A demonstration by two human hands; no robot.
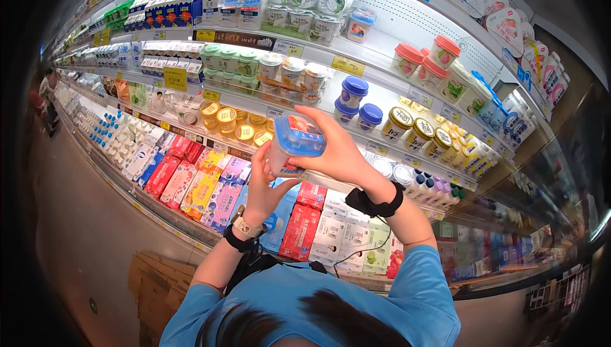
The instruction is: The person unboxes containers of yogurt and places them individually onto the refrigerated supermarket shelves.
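A clear plastic yogurt cup with a blue lid (300,133) is held up in front of the refrigerated shelves. Its lid is tilted towards me and bears a fruit picture. My right hand (339,149) grips it from the right, thumb on the cup's front and fingers over the far side. Against the cup's lower left rests my left hand (267,185), fingers up along its side and thumb apart. Behind the cup stand yellow-lidded cups (226,117) on the left and blue-lidded cups (354,91) on the right. A similar blue-lidded cup (361,23) stands on the shelf above.
Boxed drinks in red cartons (300,230), yellow cartons (199,189) and other colours fill the low front ledge. Pink-lidded cups (444,51) stand at upper right. Flattened cardboard (155,294) lies on the floor at lower left. A person (45,94) is far down the aisle.
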